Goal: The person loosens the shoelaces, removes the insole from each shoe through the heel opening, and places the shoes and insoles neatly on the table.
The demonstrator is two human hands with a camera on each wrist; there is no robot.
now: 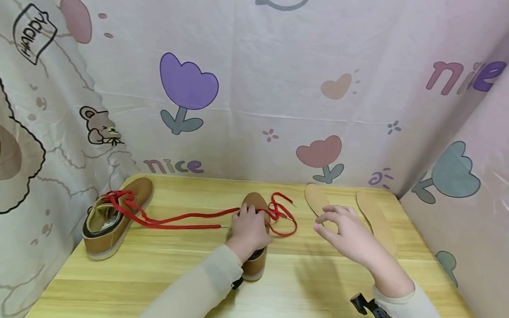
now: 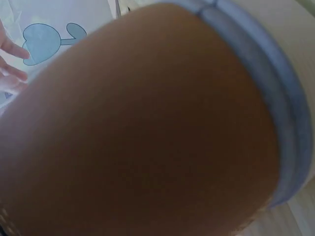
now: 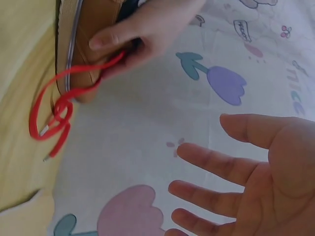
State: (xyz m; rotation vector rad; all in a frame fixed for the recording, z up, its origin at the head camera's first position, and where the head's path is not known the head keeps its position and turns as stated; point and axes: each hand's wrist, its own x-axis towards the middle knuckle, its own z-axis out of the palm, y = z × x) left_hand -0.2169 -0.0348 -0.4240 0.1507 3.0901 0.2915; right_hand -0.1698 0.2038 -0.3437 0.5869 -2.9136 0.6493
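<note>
A brown shoe (image 1: 255,268) stands mid-table with its toe pointing away, and my left hand (image 1: 249,228) grips it from above. In the right wrist view, the thumb lies on the shoe's side (image 3: 96,24). Its brown heel (image 2: 162,108) fills the left wrist view. A red lace (image 3: 34,118) loops out beside this shoe. My right hand (image 1: 350,233), fingers spread and holding nothing, hovers to the right, over two tan insoles. The left insole (image 1: 314,195) is partly covered by the hand; the right insole (image 1: 379,223) lies behind the wrist.
Another brown shoe (image 1: 103,242) sits at the table's left edge. Its long red laces (image 1: 182,227) stretch across the wooden table (image 1: 144,278) toward the middle shoe. A printed curtain (image 1: 258,82) hangs right behind the table and along both sides.
</note>
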